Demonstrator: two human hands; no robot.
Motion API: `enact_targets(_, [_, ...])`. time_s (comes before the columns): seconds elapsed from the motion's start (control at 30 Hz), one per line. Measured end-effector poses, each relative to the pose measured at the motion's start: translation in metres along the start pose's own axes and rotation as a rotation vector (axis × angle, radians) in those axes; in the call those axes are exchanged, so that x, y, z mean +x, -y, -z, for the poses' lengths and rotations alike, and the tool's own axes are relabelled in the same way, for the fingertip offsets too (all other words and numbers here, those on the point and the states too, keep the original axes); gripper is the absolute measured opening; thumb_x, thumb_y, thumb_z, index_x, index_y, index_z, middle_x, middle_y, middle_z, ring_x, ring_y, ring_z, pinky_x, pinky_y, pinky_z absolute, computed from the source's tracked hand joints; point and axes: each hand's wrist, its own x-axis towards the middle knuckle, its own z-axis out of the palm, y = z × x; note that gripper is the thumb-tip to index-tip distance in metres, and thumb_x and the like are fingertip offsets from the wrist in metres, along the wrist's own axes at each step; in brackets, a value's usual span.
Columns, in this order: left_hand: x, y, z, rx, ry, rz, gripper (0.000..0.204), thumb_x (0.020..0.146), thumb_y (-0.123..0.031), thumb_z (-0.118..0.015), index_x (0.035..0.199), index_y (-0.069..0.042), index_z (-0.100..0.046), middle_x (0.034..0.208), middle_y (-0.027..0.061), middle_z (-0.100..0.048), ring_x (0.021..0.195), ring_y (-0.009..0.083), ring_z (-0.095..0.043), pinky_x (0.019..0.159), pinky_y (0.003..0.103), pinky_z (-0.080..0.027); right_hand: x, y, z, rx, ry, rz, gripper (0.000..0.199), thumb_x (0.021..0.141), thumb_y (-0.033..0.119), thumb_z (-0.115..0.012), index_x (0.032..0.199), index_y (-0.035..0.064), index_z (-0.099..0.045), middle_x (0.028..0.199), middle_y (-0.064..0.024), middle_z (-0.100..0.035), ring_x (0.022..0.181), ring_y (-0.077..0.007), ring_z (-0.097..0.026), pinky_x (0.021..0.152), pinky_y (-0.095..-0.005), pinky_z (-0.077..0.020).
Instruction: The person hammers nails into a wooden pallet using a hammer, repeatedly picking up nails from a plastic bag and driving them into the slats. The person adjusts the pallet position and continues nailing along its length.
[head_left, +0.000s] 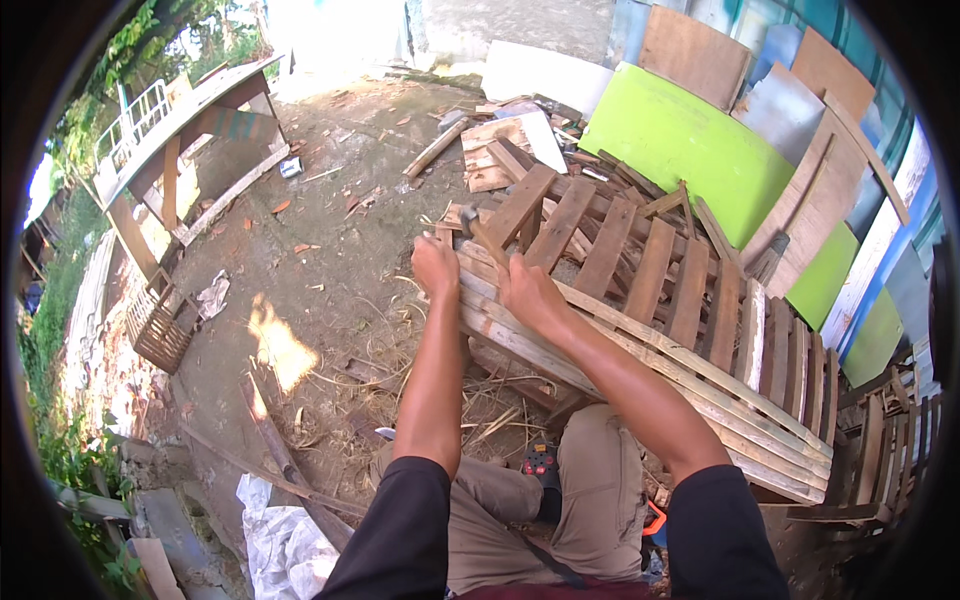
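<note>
A hammer is gripped in my right hand, its head pointing up and left, close to my left hand. My left hand is closed at the left end of a stack of long pale wooden planks. What its fingers hold, if anything, is hidden. The planks run from my hands down to the right, along the near side of a slatted wooden pallet. My right hand is just above the planks' left part.
Scrap wood is heaped beyond the pallet. A lime-green board leans against the wall. At the left stand a wooden table and a brown plastic crate. Wood shavings and a white sack lie on the ground.
</note>
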Motion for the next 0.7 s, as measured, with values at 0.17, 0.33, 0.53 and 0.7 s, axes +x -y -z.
enact_targets(0.17, [-0.001, 0.006, -0.002, -0.069, -0.043, -0.035, 0.030, 0.104, -0.020, -0.042, 0.107, 0.004, -0.060, 0.098, 0.0333, -0.068, 0.094, 0.0522, -0.065, 0.084, 0.058, -0.048, 0.000, 0.001, -0.004, 0.007, -0.027, -0.043, 0.038, 0.104, 0.029, -0.049, 0.104, -0.0089, -0.057, 0.081, -0.0378, -0.065, 0.083, -0.0557, -0.066, 0.074, -0.0596, -0.0540])
enact_targets(0.33, [0.004, 0.017, -0.007, -0.164, -0.057, -0.033, 0.025, 0.103, -0.015, -0.042, 0.110, 0.002, -0.058, 0.098, 0.0316, -0.069, 0.094, 0.0512, -0.065, 0.084, 0.058, -0.047, -0.012, 0.005, 0.002, 0.079, -0.044, -0.032, 0.039, 0.104, 0.027, -0.050, 0.102, -0.0099, -0.060, 0.081, -0.0379, -0.066, 0.084, -0.0550, -0.067, 0.075, -0.0580, -0.0548])
enact_targets(0.53, [0.001, 0.017, -0.006, -0.355, -0.068, -0.012, 0.025, 0.104, -0.015, -0.040, 0.116, 0.001, -0.055, 0.093, 0.0246, -0.070, 0.088, 0.0420, -0.068, 0.081, 0.051, -0.049, -0.008, -0.005, 0.006, 0.026, 0.041, -0.062, 0.040, 0.104, 0.029, -0.050, 0.102, -0.0090, -0.060, 0.088, -0.0352, -0.067, 0.088, -0.0523, -0.068, 0.076, -0.0577, -0.0547])
enact_targets(0.7, [0.006, 0.031, 0.004, -0.313, -0.096, -0.033, 0.026, 0.105, -0.017, -0.039, 0.118, 0.001, -0.055, 0.094, 0.0224, -0.071, 0.086, 0.0393, -0.068, 0.080, 0.049, -0.049, -0.004, 0.001, 0.020, 0.016, 0.111, -0.063, 0.041, 0.105, 0.031, -0.050, 0.101, -0.0079, -0.064, 0.092, -0.0332, -0.069, 0.092, -0.0495, -0.070, 0.080, -0.0563, -0.0561])
